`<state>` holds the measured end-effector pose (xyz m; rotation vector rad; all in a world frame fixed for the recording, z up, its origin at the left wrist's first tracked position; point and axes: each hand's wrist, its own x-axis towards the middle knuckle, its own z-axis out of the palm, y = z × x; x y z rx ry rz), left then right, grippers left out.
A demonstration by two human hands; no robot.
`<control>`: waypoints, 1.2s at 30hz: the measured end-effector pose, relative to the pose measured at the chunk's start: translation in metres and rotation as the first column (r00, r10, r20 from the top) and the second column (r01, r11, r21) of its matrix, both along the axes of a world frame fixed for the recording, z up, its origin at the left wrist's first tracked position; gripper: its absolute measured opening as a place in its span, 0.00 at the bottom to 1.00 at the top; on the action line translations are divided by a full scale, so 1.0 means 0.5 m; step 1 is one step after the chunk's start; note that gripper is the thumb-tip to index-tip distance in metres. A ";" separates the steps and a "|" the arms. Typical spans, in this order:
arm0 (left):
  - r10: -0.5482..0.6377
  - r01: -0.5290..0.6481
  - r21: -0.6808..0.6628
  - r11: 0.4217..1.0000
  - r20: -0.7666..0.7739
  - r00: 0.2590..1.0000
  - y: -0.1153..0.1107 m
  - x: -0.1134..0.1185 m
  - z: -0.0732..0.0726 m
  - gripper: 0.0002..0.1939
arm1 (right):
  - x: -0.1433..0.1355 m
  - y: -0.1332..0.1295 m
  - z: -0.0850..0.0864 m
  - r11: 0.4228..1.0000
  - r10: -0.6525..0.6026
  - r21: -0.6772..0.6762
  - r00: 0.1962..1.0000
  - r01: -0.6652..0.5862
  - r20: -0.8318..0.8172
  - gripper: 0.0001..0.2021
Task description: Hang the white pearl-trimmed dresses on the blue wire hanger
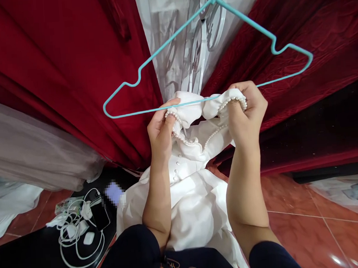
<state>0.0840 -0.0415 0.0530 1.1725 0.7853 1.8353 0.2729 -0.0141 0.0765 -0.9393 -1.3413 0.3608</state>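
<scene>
A white dress with pearl-beaded edging and small buttons hangs between my forearms. My left hand pinches its beaded edge on the left, thumb on top. On the right, my right hand grips another beaded part of the dress, fingers wrapped round it. A light blue hanger is at the top, its lower bar running across the white fabric between my hands. Part of that bar is hidden behind my right hand, and the tip of its hook lies outside the picture.
Red curtains hang at both sides, with a sheer grey one at left. A black surface at lower left bears white cables and a phone. Red floor tiles show at lower right.
</scene>
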 end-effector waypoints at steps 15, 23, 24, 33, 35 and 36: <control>0.630 -0.615 0.223 0.756 0.008 0.777 0.109 -0.272 0.157 0.21 | -0.009 -0.028 0.016 0.997 -0.080 -0.019 0.995 0.079 -0.055 0.04; 0.328 -0.185 0.362 0.914 -0.386 0.862 0.098 -0.161 0.233 0.13 | -0.018 -0.024 0.005 0.994 -0.106 -0.020 0.993 0.105 -0.045 0.03; 0.332 -0.185 0.415 0.891 -0.317 0.888 0.078 -0.148 0.217 0.12 | -0.017 -0.023 0.004 0.994 -0.113 -0.016 0.993 0.112 -0.040 0.03; -0.328 0.312 -0.299 0.902 -0.001 0.945 0.000 -0.037 0.057 0.22 | -0.028 -0.016 0.000 0.997 -0.082 -0.005 0.994 0.082 -0.066 0.03; -0.323 0.344 -0.176 0.923 0.138 0.936 0.015 -0.002 0.056 0.16 | -0.033 -0.018 -0.001 0.997 -0.070 0.013 0.995 0.071 -0.064 0.03; -0.320 0.345 -0.124 0.930 0.184 0.929 0.020 0.015 0.059 0.13 | -0.036 -0.020 -0.003 0.997 -0.062 0.031 0.996 0.064 -0.065 0.03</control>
